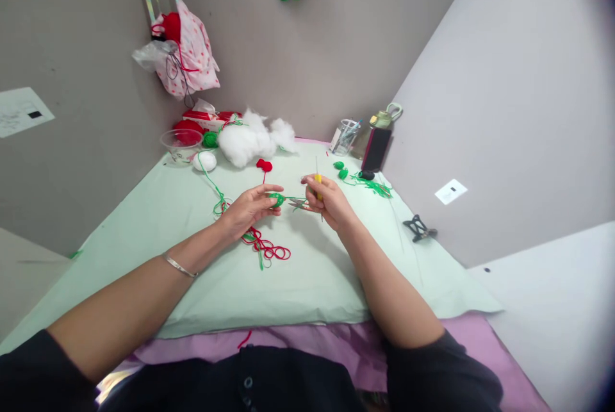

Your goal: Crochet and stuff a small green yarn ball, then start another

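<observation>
My left hand (pixel 247 212) pinches a small green crocheted piece (pixel 276 200) between thumb and fingers. A taut green yarn strand (pixel 294 198) runs from it to my right hand (pixel 330 202). In that hand's closed fingers is a yellow-handled crochet hook (pixel 318 186), its thin shaft pointing up. Small metal scissors (pixel 298 205) also stick out of the right hand, blades towards the green piece; their handles are hidden by the fingers. Loose red yarn (pixel 264 245) lies in loops below my left hand, with some green yarn among it.
White stuffing (pixel 247 140) sits at the back, beside a clear plastic tub (pixel 181 149) and a white yarn ball (pixel 205 161). Right: small green crocheted pieces (pixel 343 173), green yarn scraps (pixel 377 186), a phone (pixel 377 150), a pen holder (pixel 344 138) and a black clip (pixel 419 228).
</observation>
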A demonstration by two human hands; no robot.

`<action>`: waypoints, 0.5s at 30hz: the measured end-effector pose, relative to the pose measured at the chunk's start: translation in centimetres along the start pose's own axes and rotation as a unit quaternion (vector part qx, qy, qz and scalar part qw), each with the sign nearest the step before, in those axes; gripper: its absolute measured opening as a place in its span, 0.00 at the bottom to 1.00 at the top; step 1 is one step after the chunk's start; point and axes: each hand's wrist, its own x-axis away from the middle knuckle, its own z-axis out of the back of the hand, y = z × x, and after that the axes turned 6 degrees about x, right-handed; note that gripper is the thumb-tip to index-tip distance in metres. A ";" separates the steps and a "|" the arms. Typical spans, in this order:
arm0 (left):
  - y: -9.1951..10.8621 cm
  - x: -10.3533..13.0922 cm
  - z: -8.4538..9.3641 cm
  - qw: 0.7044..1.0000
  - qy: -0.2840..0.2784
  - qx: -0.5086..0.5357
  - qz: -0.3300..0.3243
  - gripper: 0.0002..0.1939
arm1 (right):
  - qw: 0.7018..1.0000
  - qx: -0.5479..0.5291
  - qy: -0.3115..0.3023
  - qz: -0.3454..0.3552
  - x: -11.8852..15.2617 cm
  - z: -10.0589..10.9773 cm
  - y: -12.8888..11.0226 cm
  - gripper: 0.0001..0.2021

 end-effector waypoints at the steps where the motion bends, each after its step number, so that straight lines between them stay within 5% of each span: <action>1: 0.0 0.0 0.0 1.000 0.005 -0.002 -0.007 0.18 | 1.000 0.020 -0.009 -0.001 0.1 -0.1 0.0 0.16; 7: 0.0 -0.1 0.0 0.999 0.027 -0.018 -0.024 0.13 | 0.978 0.156 -0.130 -0.042 0.3 -0.3 0.5 0.12; 15: -0.1 -0.2 0.1 0.999 0.017 -0.033 0.010 0.14 | 0.993 0.112 -0.014 -0.022 -0.7 1.7 0.3 0.18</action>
